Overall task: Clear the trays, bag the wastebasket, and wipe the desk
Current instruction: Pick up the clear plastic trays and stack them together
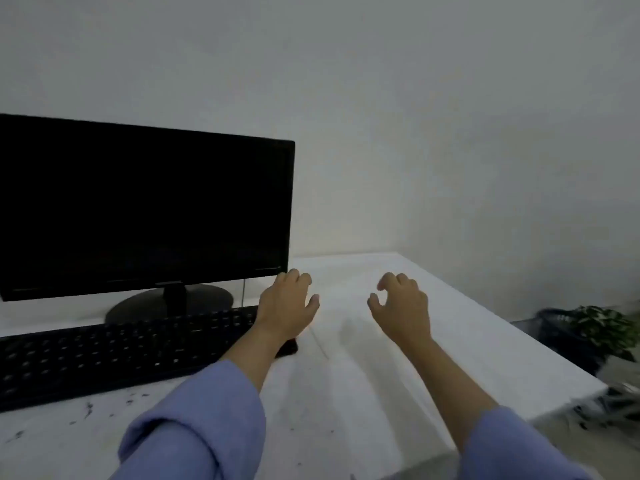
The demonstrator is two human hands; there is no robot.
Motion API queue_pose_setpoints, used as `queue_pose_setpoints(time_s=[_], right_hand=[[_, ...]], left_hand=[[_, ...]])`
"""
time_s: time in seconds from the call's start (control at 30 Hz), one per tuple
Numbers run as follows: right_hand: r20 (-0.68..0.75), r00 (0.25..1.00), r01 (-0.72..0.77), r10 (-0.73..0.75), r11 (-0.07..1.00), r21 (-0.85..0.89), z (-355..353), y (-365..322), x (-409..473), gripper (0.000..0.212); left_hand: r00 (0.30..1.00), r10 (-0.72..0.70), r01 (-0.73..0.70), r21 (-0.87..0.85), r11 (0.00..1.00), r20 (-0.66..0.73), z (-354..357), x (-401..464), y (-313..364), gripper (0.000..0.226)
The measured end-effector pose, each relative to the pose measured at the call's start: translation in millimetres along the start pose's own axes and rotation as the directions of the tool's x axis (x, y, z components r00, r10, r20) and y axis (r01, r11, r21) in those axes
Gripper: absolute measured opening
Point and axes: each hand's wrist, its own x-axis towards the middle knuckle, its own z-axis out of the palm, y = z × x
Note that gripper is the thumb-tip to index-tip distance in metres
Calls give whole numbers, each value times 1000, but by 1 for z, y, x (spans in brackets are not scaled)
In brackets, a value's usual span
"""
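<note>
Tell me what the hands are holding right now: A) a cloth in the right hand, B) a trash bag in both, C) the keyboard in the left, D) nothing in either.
D: the left hand and the right hand both hover over the white desk with loosely curled fingers and nothing in them; the keyboard lies on the desk below the left forearm, ungripped.

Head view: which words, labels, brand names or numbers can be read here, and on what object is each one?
None can be read.
Monitor: a small mark on the lower bezel, too blurred to read.
Keyboard: key legends show only as pale dots, too small to read.
Desk and wall: no text visible.
</note>
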Motion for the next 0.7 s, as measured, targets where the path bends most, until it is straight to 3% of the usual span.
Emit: queue_pose_setpoints(time_s=[0.13, 0.37, 0.57, 0.7], right_hand=[[230, 948, -205, 219, 975, -82, -17, 44, -14, 51], [453, 801, -325, 391, 920, -219, -31, 84, -38, 95], [456, 786, -300, 417, 902, -309, -27, 92, -44, 99], [423, 800, -285, 425, 890, -355, -24, 92, -43, 82]], left_hand=[[996, -70, 71, -22, 997, 60, 23, 11, 18, 44], [984, -116, 115, 17, 993, 136, 56, 22, 29, 54], [962, -117, 100, 79, 992, 247, 76, 25, 26, 59], [947, -122, 94, 107, 990, 298, 84, 36, 19, 63]])
